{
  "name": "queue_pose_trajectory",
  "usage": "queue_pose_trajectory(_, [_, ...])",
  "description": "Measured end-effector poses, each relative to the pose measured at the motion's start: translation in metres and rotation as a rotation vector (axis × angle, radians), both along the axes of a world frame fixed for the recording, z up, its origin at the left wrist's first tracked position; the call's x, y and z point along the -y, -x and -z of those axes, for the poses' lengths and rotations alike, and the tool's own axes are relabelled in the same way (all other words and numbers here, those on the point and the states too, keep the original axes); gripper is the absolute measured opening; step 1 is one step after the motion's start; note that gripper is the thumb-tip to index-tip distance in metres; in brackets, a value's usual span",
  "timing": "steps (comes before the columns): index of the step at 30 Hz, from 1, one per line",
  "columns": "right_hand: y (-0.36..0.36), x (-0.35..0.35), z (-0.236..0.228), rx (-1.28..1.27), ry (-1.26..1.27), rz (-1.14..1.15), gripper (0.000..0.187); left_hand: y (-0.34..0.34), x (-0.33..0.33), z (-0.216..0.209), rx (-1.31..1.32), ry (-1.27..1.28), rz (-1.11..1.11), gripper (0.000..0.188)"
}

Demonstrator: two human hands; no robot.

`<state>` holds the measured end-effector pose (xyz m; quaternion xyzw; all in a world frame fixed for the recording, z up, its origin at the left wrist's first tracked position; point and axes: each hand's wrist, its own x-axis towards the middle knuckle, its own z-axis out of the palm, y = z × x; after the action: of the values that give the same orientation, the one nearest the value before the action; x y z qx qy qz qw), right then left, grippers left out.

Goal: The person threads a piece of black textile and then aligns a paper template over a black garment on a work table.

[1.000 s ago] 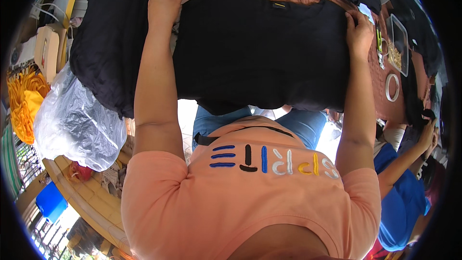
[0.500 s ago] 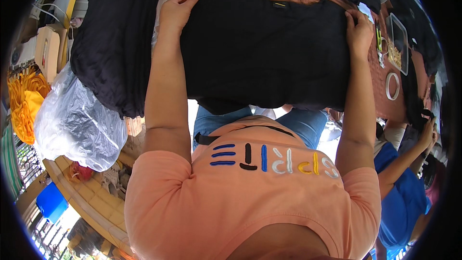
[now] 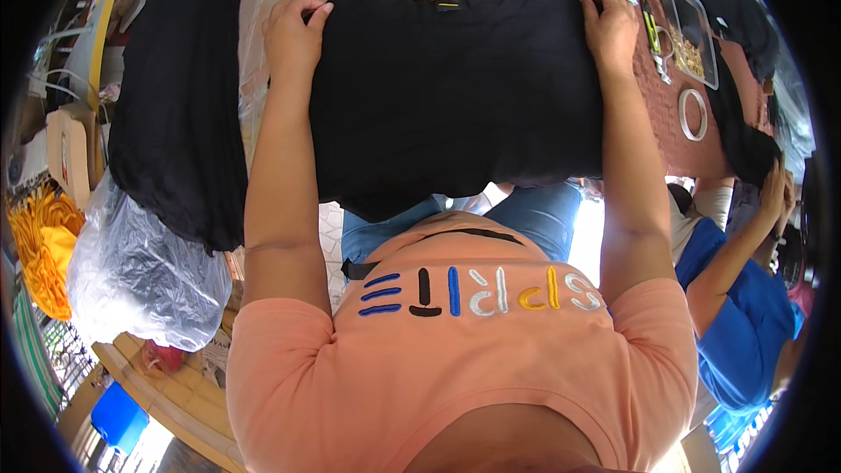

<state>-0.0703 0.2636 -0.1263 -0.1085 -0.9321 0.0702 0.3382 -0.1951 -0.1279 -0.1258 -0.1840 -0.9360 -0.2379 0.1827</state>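
A black garment [image 3: 455,96] lies spread over the table in front of me, its curved neckline at the far side with a small dark label [image 3: 448,6] inside it. At its far left corner, my left hand [image 3: 295,39] pinches the fabric edge between thumb and fingers. My right hand [image 3: 611,26] grips the far right corner in the same way. The near edge hangs over the table's front, above my lap.
Dark cloth [image 3: 180,96] is heaped at left, above a clear plastic bag [image 3: 149,271]. At right are a green cutter [image 3: 649,24], scissors [image 3: 663,52], a clear box [image 3: 692,35] of small pieces and a white ring [image 3: 692,114]. A co-worker in blue [image 3: 736,315] handles black cloth.
The view has turned slightly, shifting the table's things in the picture. Both hands keep hold of the garment's far corners, and the right side of its neckline looks straighter.
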Motion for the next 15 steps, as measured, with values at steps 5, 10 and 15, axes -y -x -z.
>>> queue_pose_trajectory(5, [-0.001,0.007,-0.012,0.040,0.056,-0.015,0.013,0.015,-0.004,0.000,0.060,-0.223,-0.064,0.025])
queue_pose_trajectory(10, [-0.001,0.003,-0.010,0.020,0.145,-0.015,0.012,0.025,-0.006,-0.013,-0.078,-0.298,-0.037,0.021])
queue_pose_trajectory(15, [-0.015,0.007,-0.033,-0.104,0.321,0.060,0.015,0.017,-0.007,-0.044,-0.140,-0.374,0.039,0.022])
